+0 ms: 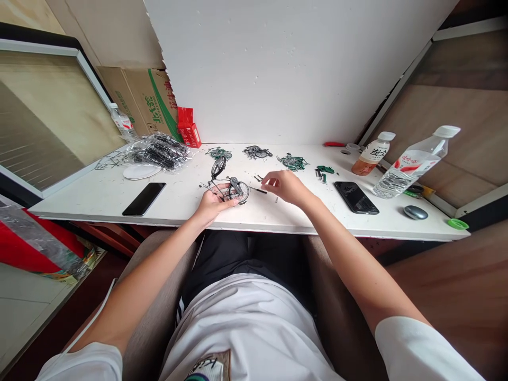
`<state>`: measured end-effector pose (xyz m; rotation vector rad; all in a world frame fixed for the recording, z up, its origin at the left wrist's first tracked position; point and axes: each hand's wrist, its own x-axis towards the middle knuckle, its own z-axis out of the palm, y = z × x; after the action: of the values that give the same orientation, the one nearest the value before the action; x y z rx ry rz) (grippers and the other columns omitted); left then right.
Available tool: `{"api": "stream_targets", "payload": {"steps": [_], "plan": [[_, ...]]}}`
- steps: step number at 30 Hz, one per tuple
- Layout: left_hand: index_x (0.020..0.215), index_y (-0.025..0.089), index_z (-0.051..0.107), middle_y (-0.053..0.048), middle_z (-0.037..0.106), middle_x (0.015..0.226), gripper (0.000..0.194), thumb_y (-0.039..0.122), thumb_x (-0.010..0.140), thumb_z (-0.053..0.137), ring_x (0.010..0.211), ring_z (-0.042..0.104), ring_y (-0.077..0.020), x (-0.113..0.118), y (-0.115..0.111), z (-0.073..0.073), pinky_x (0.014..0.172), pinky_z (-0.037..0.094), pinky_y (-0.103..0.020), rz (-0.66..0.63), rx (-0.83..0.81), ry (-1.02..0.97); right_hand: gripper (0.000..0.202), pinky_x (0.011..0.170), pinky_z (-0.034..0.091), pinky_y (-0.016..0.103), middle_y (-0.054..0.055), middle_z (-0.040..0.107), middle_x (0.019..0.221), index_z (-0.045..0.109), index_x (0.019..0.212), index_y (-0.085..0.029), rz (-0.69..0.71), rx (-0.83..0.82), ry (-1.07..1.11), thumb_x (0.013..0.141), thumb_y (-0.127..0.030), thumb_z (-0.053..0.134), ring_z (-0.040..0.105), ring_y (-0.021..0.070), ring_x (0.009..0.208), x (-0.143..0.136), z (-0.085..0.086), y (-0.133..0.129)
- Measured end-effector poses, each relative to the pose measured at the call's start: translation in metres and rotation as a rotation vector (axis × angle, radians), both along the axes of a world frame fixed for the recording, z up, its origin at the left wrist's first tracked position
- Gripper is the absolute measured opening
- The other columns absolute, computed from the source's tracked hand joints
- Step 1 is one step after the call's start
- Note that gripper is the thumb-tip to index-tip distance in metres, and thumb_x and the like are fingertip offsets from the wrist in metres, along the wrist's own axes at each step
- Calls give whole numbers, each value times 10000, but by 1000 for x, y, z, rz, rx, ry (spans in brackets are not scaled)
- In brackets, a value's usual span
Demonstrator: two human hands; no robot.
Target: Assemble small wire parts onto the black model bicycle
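Note:
A small black model bicycle (239,191) with thin spoked wheels lies in my left hand (214,204), whose fingers and thumb hold it by its lower side near the table's front edge. To its right, my right hand (283,186) hangs low over the table with thumb and fingertips pinched together; whatever they hold is too small to name. A thin black screwdriver-like tool (259,190) lies on the white table just left of those fingertips. Tiny dark parts (257,178) and a small screw-like piece (277,200) are near my right hand.
Green and black part clusters (292,161) lie along the back. A black phone (144,199) and bagged black parts (159,152) are left. Another phone (356,197), a tea bottle (373,154), a water bottle (416,163) and a grey oval object (415,212) stand or lie right.

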<state>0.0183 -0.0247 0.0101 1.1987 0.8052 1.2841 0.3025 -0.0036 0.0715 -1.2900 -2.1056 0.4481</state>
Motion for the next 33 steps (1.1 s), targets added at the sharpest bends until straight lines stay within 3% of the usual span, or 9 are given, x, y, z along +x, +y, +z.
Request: {"api": "stream_targets", "payload": {"steps": [2,4,13,18,23,28,33], "plan": [[1209,147,707,-125,843,1111,774,266,545,1085,1079,810,-316,0,-1,1,1120,586,-612,4,-4,-1,165,705,472,321,23,786,775,834,903,-254,-28,-46,-232,786,-272,950,667,193,674,17,5,3],[1216,141,708,-126,842,1112,777,257,546,1085,1070,810,-305,0,-1,1,1132,581,-603,2,-7,7,272,716,467,328,17,792,769,862,915,-275,-37,-97,-355,707,-130,958,678,205,678,24,6,3],[1246,151,688,-123,838,1122,800,228,553,1080,1066,818,-312,-3,-1,3,1048,634,-571,-51,-71,-25,326,675,451,338,32,812,765,833,685,-248,-23,-106,-485,710,70,770,718,232,685,10,8,-5],[1296,132,683,-143,833,1140,810,217,588,1067,1067,823,-325,-5,-1,4,1049,632,-575,-92,-63,-21,310,730,465,341,62,845,938,851,840,-237,-85,-119,-621,820,43,720,751,249,807,1,12,-15],[1302,127,681,-144,831,1164,822,246,588,1070,1090,816,-327,-4,-2,5,1076,622,-594,-85,-60,3,265,819,524,365,206,800,1175,816,1103,-126,-146,-145,-883,1029,-113,562,759,317,1046,-18,14,-28],[1270,125,684,-144,834,1160,813,243,567,1076,1088,815,-323,-2,-3,6,1116,598,-605,-72,-76,-6,304,930,548,365,258,725,1309,737,1254,-44,-143,-133,-953,1067,-175,537,682,357,1263,-25,7,-30],[1244,129,695,-136,838,1129,787,257,569,1077,1084,813,-322,-1,-3,4,1109,599,-602,-54,-58,-12,308,852,526,336,261,706,1303,711,1269,-34,-133,-55,-891,1052,-122,510,717,319,1129,-22,2,-23]]}}
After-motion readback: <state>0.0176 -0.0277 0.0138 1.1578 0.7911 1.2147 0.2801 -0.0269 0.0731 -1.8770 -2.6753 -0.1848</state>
